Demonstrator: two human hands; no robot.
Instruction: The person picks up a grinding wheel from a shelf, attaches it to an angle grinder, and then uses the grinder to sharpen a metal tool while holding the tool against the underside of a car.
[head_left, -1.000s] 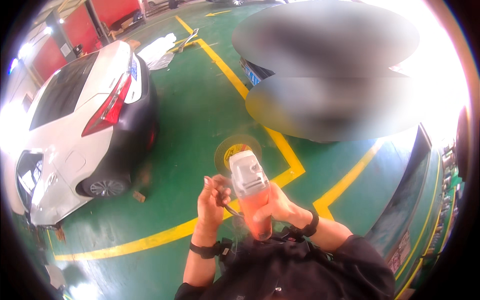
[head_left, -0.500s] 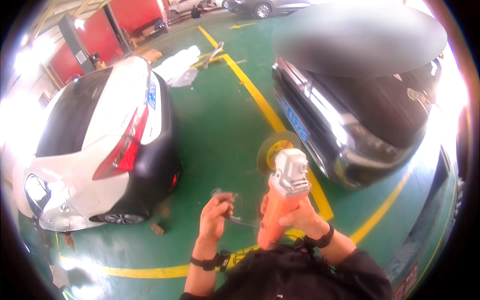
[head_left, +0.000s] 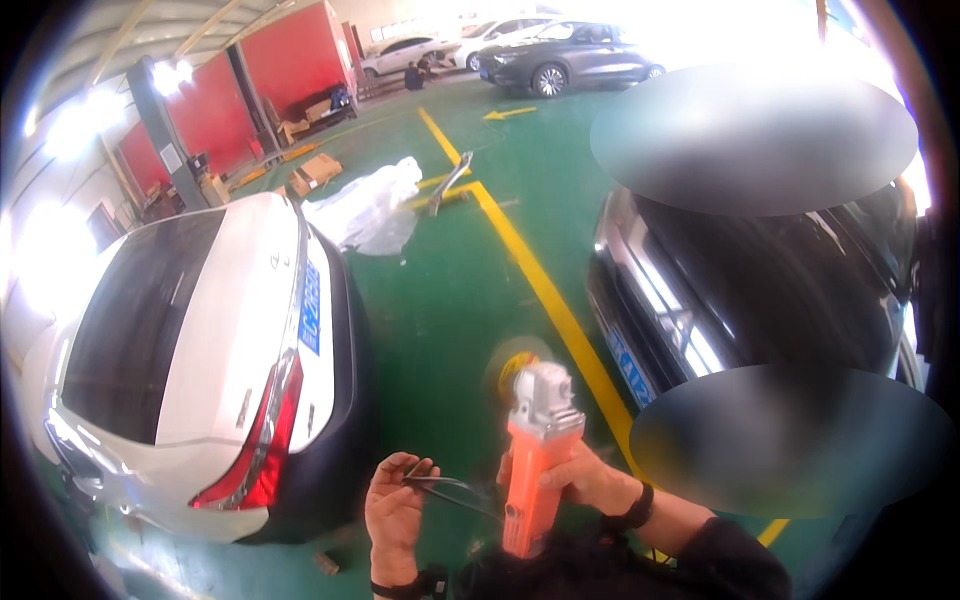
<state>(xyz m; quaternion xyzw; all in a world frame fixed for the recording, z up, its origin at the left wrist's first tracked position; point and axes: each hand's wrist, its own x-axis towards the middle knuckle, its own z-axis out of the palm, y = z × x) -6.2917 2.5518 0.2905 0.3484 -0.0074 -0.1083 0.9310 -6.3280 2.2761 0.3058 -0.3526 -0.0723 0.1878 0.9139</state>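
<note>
Gripping the grinder by its orange body suits its likely heavy, rigid build: right hand clamped around it before the torso, left hand pinching the probably flexible cord.

Blue lic. plates on wht car & blk car, yel. flr arrow

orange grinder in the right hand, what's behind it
Behind the orange grinder, part of a yellow-centred disc and green floor show. The rest of the disc and most fingers of the right hand are covered.
</note>
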